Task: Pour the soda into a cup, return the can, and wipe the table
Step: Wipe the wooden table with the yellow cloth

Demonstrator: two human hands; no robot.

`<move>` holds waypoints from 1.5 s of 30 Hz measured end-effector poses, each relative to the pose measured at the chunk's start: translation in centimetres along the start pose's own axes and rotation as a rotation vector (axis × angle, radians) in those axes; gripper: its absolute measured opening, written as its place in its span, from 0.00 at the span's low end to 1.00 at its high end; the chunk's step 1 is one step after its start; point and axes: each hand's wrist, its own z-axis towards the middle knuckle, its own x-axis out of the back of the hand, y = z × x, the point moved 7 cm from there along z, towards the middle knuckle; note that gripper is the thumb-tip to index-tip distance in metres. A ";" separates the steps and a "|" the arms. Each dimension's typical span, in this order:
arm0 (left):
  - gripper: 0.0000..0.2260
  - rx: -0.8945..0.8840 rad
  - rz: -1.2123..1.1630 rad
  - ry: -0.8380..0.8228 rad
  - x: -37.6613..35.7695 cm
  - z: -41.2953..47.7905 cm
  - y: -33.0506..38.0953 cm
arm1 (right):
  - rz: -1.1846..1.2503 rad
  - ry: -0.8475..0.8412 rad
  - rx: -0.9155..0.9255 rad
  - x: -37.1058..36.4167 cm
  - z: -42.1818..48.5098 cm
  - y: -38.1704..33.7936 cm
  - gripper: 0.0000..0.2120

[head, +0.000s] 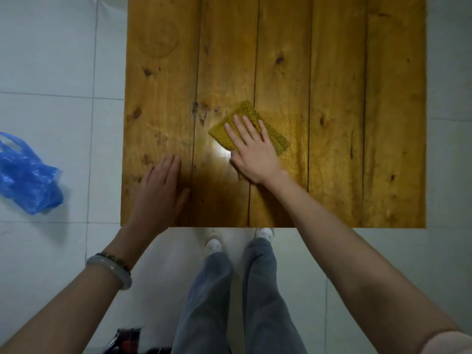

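**Head view: right hand flat on the cloth, mid-counter**

Head camera looks straight down and gives me the wooden counter [357,98] from above, its planks running away from the person. On my feed the right hand [255,154] lies palm-down on a yellow-green knitted cloth [246,111]. The cloth sits on the counter at about the middle of its width, somewhat nearer the near edge than the far one. The right fingers [249,129] are straight and slightly spread. They press flat on the cloth rather than curling round it. The cloth's far corner and right edge show beyond the hand. A bright patch of glare [221,149] sits on the wood just left of that hand.

The left hand [159,192] rests flat on the counter close to its near-left corner, well apart from the cloth. Its fingers [169,167] are straight and together, with the thumb out to the side, and they hold nothing. I can see a pale bangle [109,270] and a beaded bracelet [116,259] on the left wrist.

A faint round ring mark [158,34] shows on the far-left plank. A crumpled blue plastic bag [28,175] lies on the pale tiled floor [51,60] left of the counter, not touching it. Below the near edge I see grey trouser legs [209,302] and white shoes [214,245]. I cannot make out a dark thing at the bottom edge.
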 end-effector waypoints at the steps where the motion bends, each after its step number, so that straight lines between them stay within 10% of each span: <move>1: 0.29 -0.016 0.005 -0.007 0.0 0.5 0.8 | 0.015 0.008 -0.065 0.0 -0.3 2.3 0.29; 15: 0.37 -0.155 0.115 -0.090 -3.1 6.4 13.6 | 0.240 0.085 -0.666 -3.2 -13.7 16.0 0.29; 25: 0.31 -0.146 0.155 -0.066 -3.2 7.0 16.1 | 0.259 0.111 -0.163 -5.8 -18.0 7.6 0.26; 37: 0.32 -0.138 0.180 -0.119 -5.0 7.5 20.9 | 0.282 0.081 -0.969 -6.0 -24.2 28.3 0.31; 45: 0.31 -0.076 0.173 -0.083 -4.6 10.0 21.8 | 0.310 0.104 -0.582 -3.7 -14.1 19.1 0.29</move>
